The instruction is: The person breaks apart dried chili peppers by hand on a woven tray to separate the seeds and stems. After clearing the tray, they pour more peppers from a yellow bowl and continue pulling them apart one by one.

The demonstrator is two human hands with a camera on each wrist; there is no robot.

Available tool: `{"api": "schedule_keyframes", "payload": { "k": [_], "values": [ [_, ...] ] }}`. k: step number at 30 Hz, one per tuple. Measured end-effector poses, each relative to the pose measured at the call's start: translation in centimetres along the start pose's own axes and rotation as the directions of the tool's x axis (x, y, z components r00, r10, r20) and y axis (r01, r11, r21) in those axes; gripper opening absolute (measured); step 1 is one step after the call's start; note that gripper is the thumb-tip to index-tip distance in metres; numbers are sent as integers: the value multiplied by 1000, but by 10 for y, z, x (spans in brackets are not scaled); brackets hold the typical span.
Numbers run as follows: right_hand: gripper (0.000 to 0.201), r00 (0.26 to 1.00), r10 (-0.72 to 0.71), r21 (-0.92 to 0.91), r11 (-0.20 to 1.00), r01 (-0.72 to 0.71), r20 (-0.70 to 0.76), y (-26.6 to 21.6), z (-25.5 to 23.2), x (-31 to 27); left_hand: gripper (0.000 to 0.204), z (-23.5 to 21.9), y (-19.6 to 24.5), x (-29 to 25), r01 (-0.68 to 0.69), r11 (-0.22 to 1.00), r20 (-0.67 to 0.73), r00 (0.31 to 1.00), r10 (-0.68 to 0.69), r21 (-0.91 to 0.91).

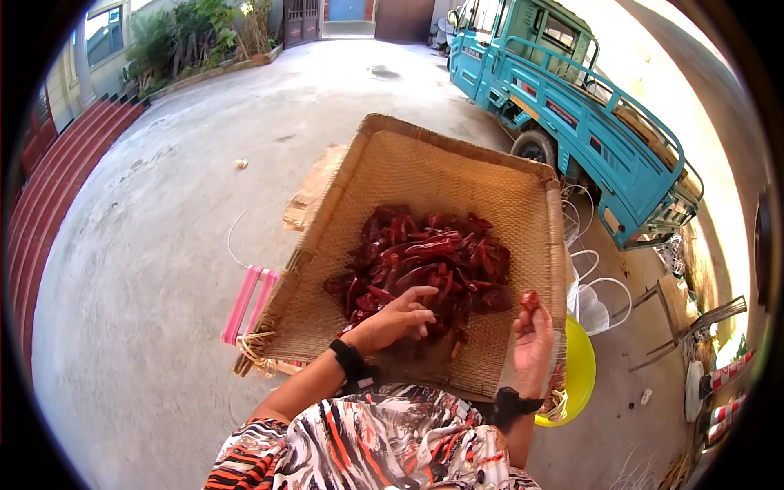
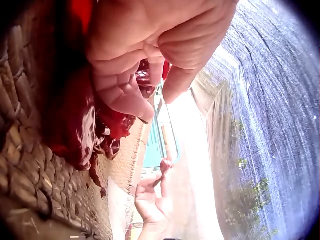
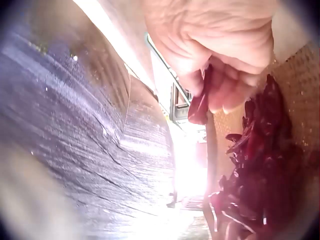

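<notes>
A pile of dark red dried chili peppers [image 1: 429, 265] lies in a woven basket tray [image 1: 425, 159]. My right hand [image 1: 532, 347] is raised over the tray's right side and pinches one dried chili pepper [image 3: 199, 105] between thumb and fingers. In the head view that pepper sticks up from the fingertips. My left hand [image 1: 392, 322] is over the near left part of the pile, its index finger stretched out and the other fingers loosely bent. In the left wrist view, peppers [image 2: 75, 130] show close beside and behind its fingers.
A yellow basin [image 1: 580, 367] sits beneath the tray's right edge, with a white bag [image 1: 592, 306] beside it. Pink strapping [image 1: 249, 302] shows at the left. A teal cargo tricycle [image 1: 572, 114] is parked at the right, and red steps [image 1: 65, 196] rise at the far left.
</notes>
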State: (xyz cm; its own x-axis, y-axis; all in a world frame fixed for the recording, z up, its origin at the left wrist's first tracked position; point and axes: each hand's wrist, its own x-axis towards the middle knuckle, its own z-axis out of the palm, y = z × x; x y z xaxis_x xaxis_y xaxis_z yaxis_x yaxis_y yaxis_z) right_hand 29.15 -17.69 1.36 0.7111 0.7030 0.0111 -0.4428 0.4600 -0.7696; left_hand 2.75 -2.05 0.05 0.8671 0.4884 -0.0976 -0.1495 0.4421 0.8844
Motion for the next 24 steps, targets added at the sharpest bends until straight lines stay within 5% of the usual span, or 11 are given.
{"api": "schedule_keyframes", "payload": {
  "k": [4, 7, 9, 12, 14, 18, 22, 24],
  "values": [
    [21, 961, -78, 468, 861, 200, -267, -21, -51, 6, 74, -1, 0, 0, -55, 998, -37, 998, 54, -27],
    [25, 965, -42, 232, 967, 104, -259, -21, -47, -1, 75, -4, -6, 3, -37, 999, -51, 998, 35, -38],
    [29, 997, -40, -135, 990, 31, -71, -11, -18, -3, 73, -7, -6, 4, -13, 999, -31, 999, 11, -50],
    [39, 977, 80, -621, 781, 61, 196, 10, 47, -3, 69, -9, -3, 2, 27, 999, 16, 1000, -26, -37],
    [45, 923, 80, -815, 503, 289, 376, 43, 50, 14, 65, -10, 0, 3, 31, 999, 45, 998, -32, 27],
    [31, 863, -71, -828, 253, 500, 500, 61, 71, 27, 61, -4, -1, 0, -15, 999, 46, 999, 12, 52],
    [18, 874, -245, -812, 329, 482, 419, 53, 68, 16, 55, -9, -11, 6, -9, 1000, 57, 998, 9, 4],
    [18, 919, -247, -781, 486, 393, 308, 39, 75, -2, 57, -11, -14, 8, -16, 1000, 58, 998, 17, -22]
  ]
}}
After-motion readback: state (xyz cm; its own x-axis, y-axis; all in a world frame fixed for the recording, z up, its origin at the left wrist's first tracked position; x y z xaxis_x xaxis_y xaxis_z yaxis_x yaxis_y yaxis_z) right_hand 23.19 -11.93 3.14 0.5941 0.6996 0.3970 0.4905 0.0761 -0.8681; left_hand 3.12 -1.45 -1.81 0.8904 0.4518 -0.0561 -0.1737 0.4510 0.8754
